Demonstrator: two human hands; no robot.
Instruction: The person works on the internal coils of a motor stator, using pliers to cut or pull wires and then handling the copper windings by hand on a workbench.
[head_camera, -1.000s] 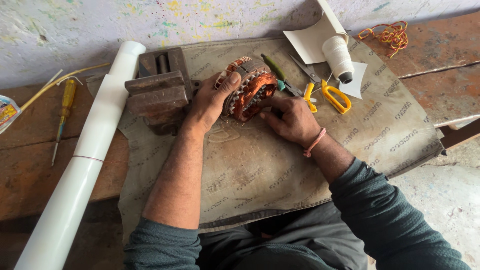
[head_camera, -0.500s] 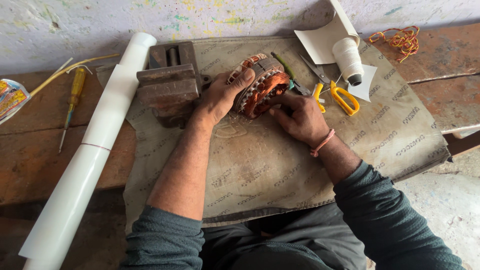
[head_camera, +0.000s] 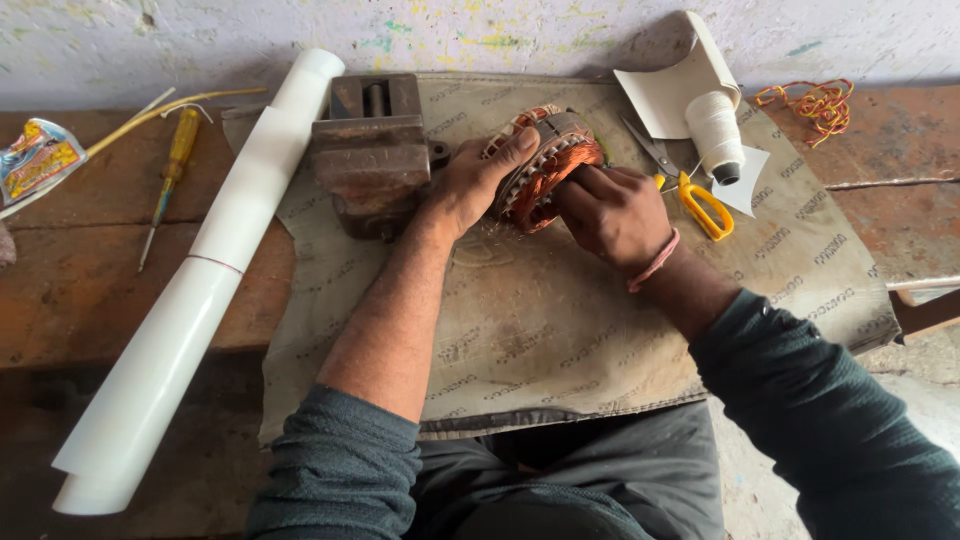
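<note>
Left hand (head_camera: 475, 185) grips copper-wound stator (head_camera: 545, 165), frame centre-top | right hand (head_camera: 610, 212) pinches its windings | scissors (head_camera: 690, 190) just right

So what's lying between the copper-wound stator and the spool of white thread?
In the head view, yellow-handled scissors lie between the stator and the thread spool, on the sacking mat, beside the right hand.

I see one package: a crumpled foil wrapper (head_camera: 38, 158), yellow, red and blue, at the bench's (head_camera: 90, 290) far left edge
</note>
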